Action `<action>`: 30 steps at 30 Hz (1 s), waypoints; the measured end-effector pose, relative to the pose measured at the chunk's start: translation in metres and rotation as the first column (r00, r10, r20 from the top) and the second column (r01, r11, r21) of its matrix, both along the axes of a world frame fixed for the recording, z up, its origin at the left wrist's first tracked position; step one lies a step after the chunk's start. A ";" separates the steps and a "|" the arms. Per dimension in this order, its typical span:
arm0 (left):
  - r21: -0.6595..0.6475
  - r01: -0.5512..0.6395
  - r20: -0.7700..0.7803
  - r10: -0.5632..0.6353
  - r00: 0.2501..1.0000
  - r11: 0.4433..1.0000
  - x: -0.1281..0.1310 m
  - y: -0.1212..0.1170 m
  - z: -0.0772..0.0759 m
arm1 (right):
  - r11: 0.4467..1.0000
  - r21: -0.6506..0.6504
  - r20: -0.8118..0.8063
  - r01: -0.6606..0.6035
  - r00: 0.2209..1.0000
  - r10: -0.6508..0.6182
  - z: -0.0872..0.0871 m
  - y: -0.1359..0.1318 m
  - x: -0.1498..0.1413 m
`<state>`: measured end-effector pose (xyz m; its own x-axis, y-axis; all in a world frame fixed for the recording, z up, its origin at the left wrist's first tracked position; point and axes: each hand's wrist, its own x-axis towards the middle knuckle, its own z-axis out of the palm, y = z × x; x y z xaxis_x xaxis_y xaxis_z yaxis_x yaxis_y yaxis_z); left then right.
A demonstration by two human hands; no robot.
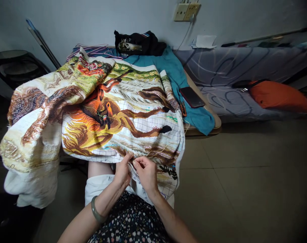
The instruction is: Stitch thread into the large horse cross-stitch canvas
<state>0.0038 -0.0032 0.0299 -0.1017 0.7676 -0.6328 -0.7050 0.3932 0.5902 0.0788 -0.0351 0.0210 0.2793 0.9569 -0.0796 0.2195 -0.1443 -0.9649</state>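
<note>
Fingers of the left hand (122,172) grip the near edge of the cross-stitch canvas (148,122), thumb on top and the rest tucked out of sight beneath. Those of the right hand (146,173) are drawn together, thumb against forefinger, just beside the left thumb. From my remote view I can't make out what sits in that pinch; no needle shows. A pale thread (157,152) slants across the fabric close to the right knuckles.

Much of the picture is already filled, as I judge it: the golden-brown horse (92,140) looks dense with stitches, and so does most of the folded-over part at the left. White ground with printed grid lines shows between and around the legs and along the right margin, so I take some of that as work left. Loose strands hang at the dark patch by the horse's head, perhaps ends to finish.

The canvas lies over the person's lap and stretches forward from the fingers onto the teal cloth (204,121), where orange-handled snips (183,110) rest near its right edge.
</note>
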 end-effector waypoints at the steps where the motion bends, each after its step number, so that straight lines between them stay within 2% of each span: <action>1: -0.002 0.000 -0.005 0.000 1.000 1.000 0.000 0.000 0.000 | 1.000 0.000 -0.011 0.006 1.000 -0.006 0.000 0.000 -0.001; 7: 0.012 0.003 -0.032 -0.003 0.999 1.000 0.001 -0.001 0.001 | 1.000 -0.004 -0.067 0.031 0.997 -0.031 0.001 0.001 -0.003; 15: -0.009 -0.003 -0.033 0.003 0.999 1.000 0.001 -0.001 0.004 | 1.000 0.014 -0.032 0.028 0.999 -0.027 -0.003 0.000 -0.002; 24: -0.021 0.022 0.055 -0.021 0.998 1.000 0.000 -0.004 0.001 | 0.996 -0.089 -0.259 -0.001 0.966 -0.022 0.011 0.005 0.001; 30: -0.015 0.055 0.089 -0.054 0.995 0.998 0.000 -0.005 -0.002 | 0.995 -0.099 -0.298 -0.003 0.954 -0.026 0.013 0.005 0.002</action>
